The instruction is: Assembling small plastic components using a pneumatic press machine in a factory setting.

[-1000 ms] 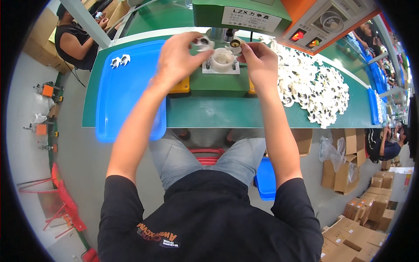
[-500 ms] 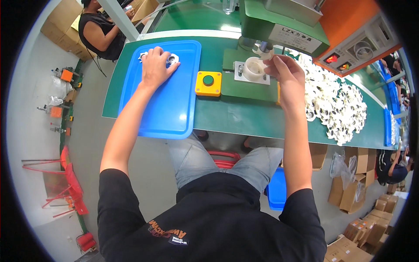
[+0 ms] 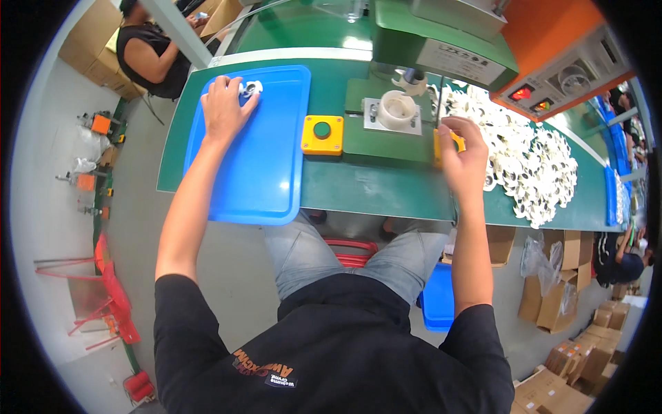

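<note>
On the far part of the blue tray [image 3: 265, 165], my left hand [image 3: 224, 114] lies with its fingers spread. A small white part with curved arms and a dark centre [image 3: 252, 88] is between its thumb and fingertips. My right hand [image 3: 465, 155] is curled beside a yellow box [image 3: 438, 148] at the right of the green press [image 3: 358, 131]; its fingertips are partly hidden. A thin dark line runs past its fingers, and I cannot tell whether it is held. A white ring-shaped holder [image 3: 398, 110] sits on the press's metal plate. Another white part [image 3: 409, 84] is under the press head.
A yellow button box with a green button [image 3: 322, 134] stands between tray and press. Right of the press, white parts [image 3: 531, 152] lie heaped. An orange control box [image 3: 562, 58] overhangs the right side. A person [image 3: 148, 52] sits at the far left.
My right hand has moved from beside the white holder down toward me, to the yellow box. My left hand has shifted left on the tray, and the white part by its thumb moved with it.
</note>
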Demonstrator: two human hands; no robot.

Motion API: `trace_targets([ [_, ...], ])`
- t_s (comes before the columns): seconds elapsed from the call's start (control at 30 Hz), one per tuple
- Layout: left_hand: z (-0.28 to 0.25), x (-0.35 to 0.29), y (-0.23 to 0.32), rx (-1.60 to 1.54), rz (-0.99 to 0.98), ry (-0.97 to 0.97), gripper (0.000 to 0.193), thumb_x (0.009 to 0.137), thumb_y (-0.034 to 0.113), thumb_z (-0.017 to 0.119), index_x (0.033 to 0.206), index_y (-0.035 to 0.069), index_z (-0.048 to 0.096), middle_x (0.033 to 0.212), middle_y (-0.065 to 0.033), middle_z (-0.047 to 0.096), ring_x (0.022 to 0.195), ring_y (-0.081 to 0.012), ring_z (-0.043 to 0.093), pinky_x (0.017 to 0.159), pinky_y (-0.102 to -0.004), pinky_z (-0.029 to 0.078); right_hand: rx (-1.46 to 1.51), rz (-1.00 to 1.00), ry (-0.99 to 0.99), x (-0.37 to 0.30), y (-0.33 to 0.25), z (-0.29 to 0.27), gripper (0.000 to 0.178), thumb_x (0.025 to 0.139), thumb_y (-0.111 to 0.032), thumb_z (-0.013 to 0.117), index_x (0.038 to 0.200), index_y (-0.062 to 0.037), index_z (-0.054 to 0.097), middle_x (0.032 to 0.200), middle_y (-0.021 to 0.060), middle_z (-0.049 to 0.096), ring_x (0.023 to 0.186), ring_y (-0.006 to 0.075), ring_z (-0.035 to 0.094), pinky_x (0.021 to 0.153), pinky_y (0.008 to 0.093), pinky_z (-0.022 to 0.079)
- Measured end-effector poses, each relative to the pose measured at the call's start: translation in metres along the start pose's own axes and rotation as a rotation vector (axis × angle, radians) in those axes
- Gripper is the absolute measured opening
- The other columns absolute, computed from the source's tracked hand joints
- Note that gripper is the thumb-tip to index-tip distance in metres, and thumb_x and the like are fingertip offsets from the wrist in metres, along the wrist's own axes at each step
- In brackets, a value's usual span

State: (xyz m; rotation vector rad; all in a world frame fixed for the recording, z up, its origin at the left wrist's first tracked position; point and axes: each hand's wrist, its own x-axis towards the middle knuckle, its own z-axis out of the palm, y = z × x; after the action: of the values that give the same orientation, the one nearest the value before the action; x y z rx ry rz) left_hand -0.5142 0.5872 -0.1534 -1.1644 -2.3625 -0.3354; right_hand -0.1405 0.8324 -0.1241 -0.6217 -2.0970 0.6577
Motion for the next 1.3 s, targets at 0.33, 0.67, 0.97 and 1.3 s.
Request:
trace_targets([
  [0.33, -0.071, -0.054, 0.126, -0.493, 0.483, -0.081, 0.037, 0.080, 0.008, 0.073, 0.115, -0.001, 0.067, 0.122, -0.0148, 0.067, 0.112, -0.0354, 0.061, 0.094, -0.0446, 0.050, -0.238, -0.235, -0.015, -0.040, 0.014, -0.009, 0.033, 0.079, -0.006, 0.077, 0.108, 0.0044, 0.065, 0.116, 0.0200, 0.061, 0.107, 0.0406, 0.060, 0.091, 0.0458, 0.052],
  [0.67, -0.081, -0.051, 0.136, -0.361, 0.509, -0.116, 0.048, 0.078, 0.004, 0.071, 0.125, 0.000, 0.067, 0.116, -0.0119, 0.071, 0.102, -0.0314, 0.060, 0.092, -0.0417, 0.048, -0.346, -0.234, -0.069, -0.035, 0.015, -0.020, 0.030, 0.079, -0.011, 0.077, 0.102, 0.0037, 0.065, 0.122, 0.0204, 0.059, 0.116, 0.0418, 0.058, 0.096, 0.0481, 0.051],
  [0.97, -0.087, -0.049, 0.141, -0.478, 0.380, -0.135, 0.039, 0.080, 0.003, 0.072, 0.119, -0.001, 0.070, 0.105, -0.0147, 0.073, 0.099, -0.0340, 0.061, 0.088, -0.0427, 0.051, -0.163, 0.130, -0.268, 0.028, 0.065, -0.034, 0.017, 0.089, -0.015, 0.066, 0.096, -0.0034, 0.076, 0.099, 0.0172, 0.071, 0.095, 0.0365, 0.068, 0.085, 0.0417, 0.054],
  [1.3, -0.091, -0.052, 0.144, -0.648, 0.343, -0.105, 0.031, 0.082, 0.005, 0.074, 0.112, -0.001, 0.072, 0.100, -0.0151, 0.075, 0.102, -0.0354, 0.063, 0.088, -0.0419, 0.054, -0.235, 0.283, -0.567, 0.064, 0.082, -0.021, 0.019, 0.087, -0.017, 0.068, 0.097, -0.0034, 0.077, 0.095, 0.0199, 0.073, 0.087, 0.0367, 0.069, 0.081, 0.0433, 0.054],
])
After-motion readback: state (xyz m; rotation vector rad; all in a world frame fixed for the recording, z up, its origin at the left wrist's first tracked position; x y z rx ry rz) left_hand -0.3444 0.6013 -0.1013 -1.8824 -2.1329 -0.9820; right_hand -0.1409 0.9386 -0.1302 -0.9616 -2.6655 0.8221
